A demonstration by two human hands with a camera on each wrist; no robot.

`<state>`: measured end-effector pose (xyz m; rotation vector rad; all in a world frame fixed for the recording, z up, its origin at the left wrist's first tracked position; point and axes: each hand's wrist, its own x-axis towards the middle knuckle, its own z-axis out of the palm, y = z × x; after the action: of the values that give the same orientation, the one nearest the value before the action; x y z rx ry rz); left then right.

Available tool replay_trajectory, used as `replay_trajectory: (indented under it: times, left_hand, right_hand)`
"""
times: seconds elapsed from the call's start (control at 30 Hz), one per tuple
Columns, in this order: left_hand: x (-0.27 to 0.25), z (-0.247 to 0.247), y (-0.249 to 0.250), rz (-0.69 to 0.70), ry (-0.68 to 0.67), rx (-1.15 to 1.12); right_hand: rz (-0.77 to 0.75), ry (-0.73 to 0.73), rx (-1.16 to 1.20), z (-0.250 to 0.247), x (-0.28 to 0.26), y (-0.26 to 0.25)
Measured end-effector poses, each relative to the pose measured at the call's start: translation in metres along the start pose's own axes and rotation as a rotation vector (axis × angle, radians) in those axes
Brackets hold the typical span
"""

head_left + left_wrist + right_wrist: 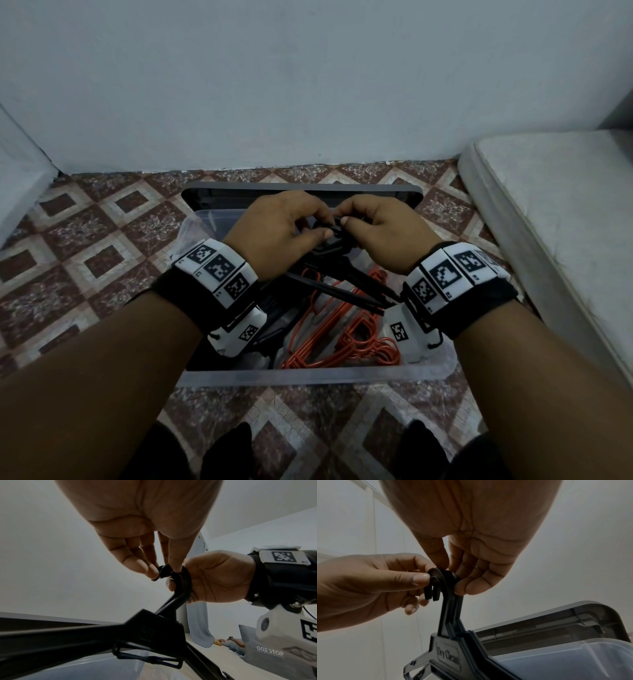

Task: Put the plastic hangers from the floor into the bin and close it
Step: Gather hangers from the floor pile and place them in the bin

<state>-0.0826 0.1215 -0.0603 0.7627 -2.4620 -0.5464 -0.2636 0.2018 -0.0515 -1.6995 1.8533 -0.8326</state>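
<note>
At the centre of the head view both hands meet over an open clear plastic bin (308,375) that sits on the patterned tile floor (85,240). The left hand (279,233) and the right hand (380,231) hold the hooks of a small bunch of black plastic hangers (346,274), whose arms slant down toward the lower right, over the bin's inside.

In the left wrist view the left hand (145,534) pinches the tip of a hook between its thumb and fingers (137,565), while the right hand (217,577) at the right of the frame is curled round the hooks' curve. In the right wrist view the right hand (476,540) has its fingers (477,585) clamped on the hooks from the right, and the left hand (368,582) presses its thumb on the hook tips from the left. At least two hooks lie side by side there, and the front hanger (448,654) bears a label reading "Dry Clean".

Orange hangers (342,335) lie heaped inside the bin, in the lower middle of the head view. The bin's grey lid (301,192) stands open behind the hands, toward the white wall (308,85). A pale mattress (555,205) lies along the right edge of the frame.
</note>
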Motion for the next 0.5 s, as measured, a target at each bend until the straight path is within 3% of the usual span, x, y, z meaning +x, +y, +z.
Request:
replay_trajectory:
  times: [0.17, 0.5]
  left_hand:
    - [0.0000, -0.0003, 0.0009, -0.027, 0.048, -0.017]
    - [0.0001, 0.0048, -0.0013, -0.095, 0.065, -0.127]
  right_hand:
    - [-0.045, -0.036, 0.050, 0.0029, -0.0015, -0.0001]
    - [-0.095, 0.084, -0.054, 0.0066, 0.0023, 0.0038]
